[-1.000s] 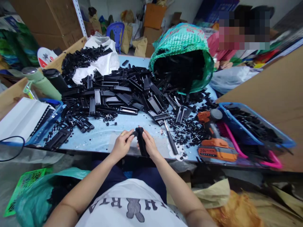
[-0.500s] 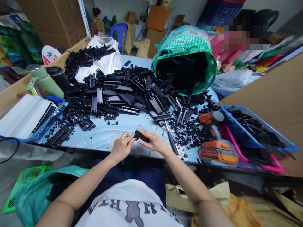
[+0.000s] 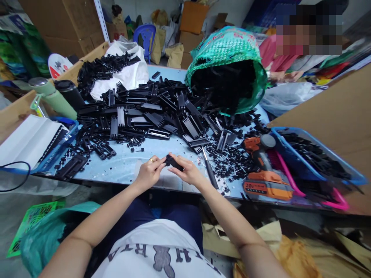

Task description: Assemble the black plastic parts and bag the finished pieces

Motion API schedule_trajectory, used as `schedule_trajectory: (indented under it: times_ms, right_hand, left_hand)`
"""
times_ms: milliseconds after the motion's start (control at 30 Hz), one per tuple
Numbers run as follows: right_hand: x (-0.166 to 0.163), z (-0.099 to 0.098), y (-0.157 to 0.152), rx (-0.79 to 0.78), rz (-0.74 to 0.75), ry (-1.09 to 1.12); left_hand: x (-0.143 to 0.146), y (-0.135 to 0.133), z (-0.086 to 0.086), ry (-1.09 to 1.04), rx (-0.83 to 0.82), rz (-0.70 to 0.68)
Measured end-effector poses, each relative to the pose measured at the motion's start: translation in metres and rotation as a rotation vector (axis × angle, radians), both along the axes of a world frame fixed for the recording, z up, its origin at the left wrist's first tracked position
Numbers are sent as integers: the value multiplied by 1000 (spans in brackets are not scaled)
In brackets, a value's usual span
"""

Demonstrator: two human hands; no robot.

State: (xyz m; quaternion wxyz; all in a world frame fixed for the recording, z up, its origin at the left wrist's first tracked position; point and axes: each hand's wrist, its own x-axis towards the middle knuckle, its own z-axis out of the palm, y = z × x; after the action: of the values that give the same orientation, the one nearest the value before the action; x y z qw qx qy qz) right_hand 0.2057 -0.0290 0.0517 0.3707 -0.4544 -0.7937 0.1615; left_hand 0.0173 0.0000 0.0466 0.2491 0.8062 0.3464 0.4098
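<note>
Between my two hands, just above the front edge of the table, is a small black plastic part [image 3: 176,163]. My right hand [image 3: 187,170] grips its body between thumb and fingers. The fingertips of my left hand [image 3: 150,172], with a ring on one finger, pinch its left end; whether they also hold a separate small piece is too small to make out. Beyond my hands spreads a big heap of black slotted plastic pieces [image 3: 153,108]. A tool with a black handle and metal shaft [image 3: 210,170] lies just right of my right hand, beside many small screws with black heads [image 3: 228,160].
An orange cordless drill [image 3: 266,170] lies at the right, beside a blue basket [image 3: 321,154] of black parts. A green woven sack [image 3: 226,73] opens toward me. Bottles [image 3: 52,96] and a blue tray [image 3: 43,166] stand left. Another person's sleeve [image 3: 275,54] shows far right.
Both hands have shifted very slightly up with the black part still between them. The other person at the far right has moved their arms and hands a little.
</note>
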Motion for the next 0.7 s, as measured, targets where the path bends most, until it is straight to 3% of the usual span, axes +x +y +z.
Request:
schedule_trajectory:
  times_ms: [100,200,433,567,700]
  right_hand:
    - [-21,-1,0,87,-170,165]
    - [-43,1,-2,157,-278,284]
    - [-52,14,-2,170,-289,281]
    - [-49,10,0,143,-286,221]
    - [-45,3,1,100,-277,250]
  left_hand:
    - [20,-7,-2,-222,42,187]
    - [36,-15,-2,-391,100,272]
    - [31,-10,13,-417,92,295]
    - [21,3,16,-343,121,175]
    - [16,10,14,-328,76,197]
